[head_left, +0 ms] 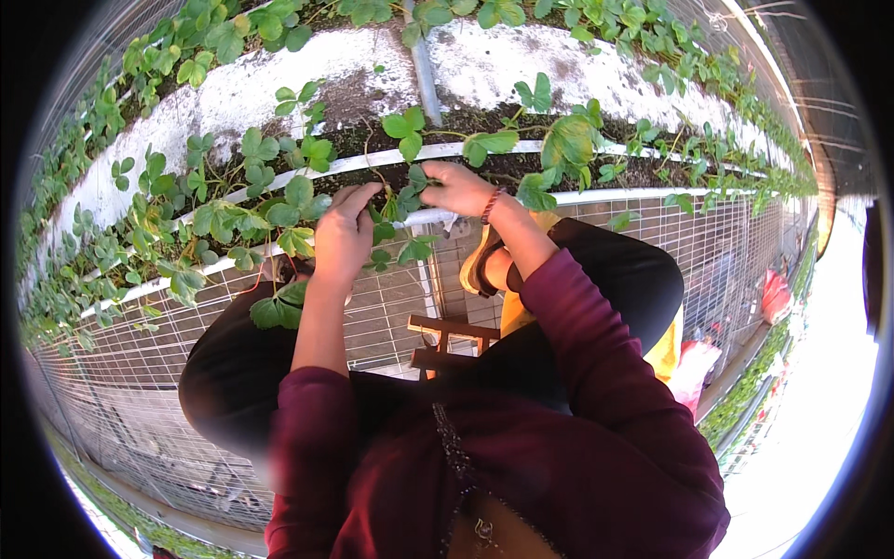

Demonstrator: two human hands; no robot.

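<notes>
A strawberry plant point(410, 197) with green three-part leaves grows in the soil strip between my two hands. My left hand point(341, 235) is at the plant's left side, fingers curled together by a thin stem; whatever lies between the fingertips is hidden. From the right, my right hand point(458, 190) reaches in with thumb and forefinger closed around a leafy part of the same plant. A dark beaded bracelet point(493, 205) circles my right wrist. Some leaves hang over the white front rail point(424, 216) of the planting trough, below my fingers.
More strawberry plants point(186, 224) line the trough on both sides. Behind it runs a white-covered ridge point(521, 61) with a grey post point(424, 74). Wire mesh point(596, 219) fronts the trough. A brown wooden stand point(454, 331) is between my legs; a red bag point(775, 296) lies far right.
</notes>
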